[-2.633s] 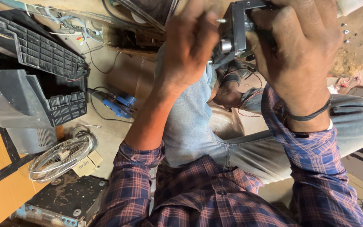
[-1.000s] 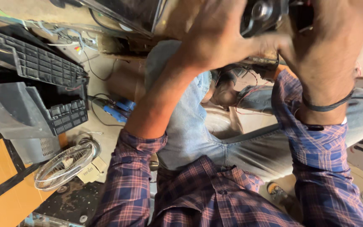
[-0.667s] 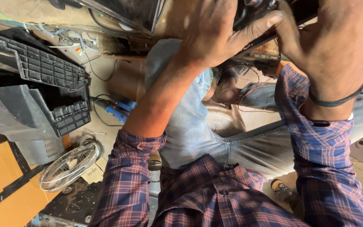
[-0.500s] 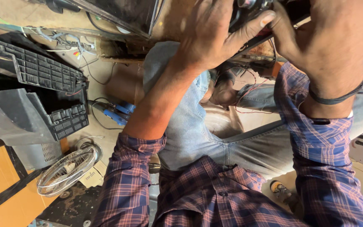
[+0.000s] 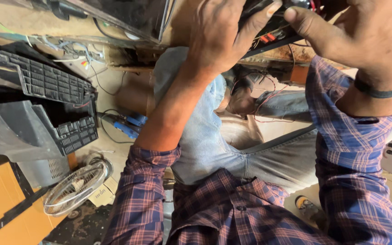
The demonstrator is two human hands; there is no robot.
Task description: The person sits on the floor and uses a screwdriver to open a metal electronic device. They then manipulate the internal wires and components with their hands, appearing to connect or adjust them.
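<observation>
Both hands are raised to the top edge of the head view, holding a black electrical device (image 5: 273, 25) with red and black wires (image 5: 268, 38) on it. My left hand (image 5: 221, 36) grips its left side, the thumb pressed on its face. My right hand (image 5: 359, 34) grips its right side, thumb pointing left; a black band circles that wrist. Most of the device is cut off by the frame edge. Below are my blue jeans (image 5: 214, 145) and plaid shirt sleeves.
Black plastic grilles and casing parts (image 5: 46, 109) are piled at the left. A round wire fan guard (image 5: 75, 186) lies on the floor beside an orange panel (image 5: 1, 204). A blue tool with a cable (image 5: 125, 127) lies near my knee. A dark screen (image 5: 128, 13) sits at the top.
The device and both hands have risen toward the top of the view, so less of the device shows. The camera has tilted slightly, shifting the floor items.
</observation>
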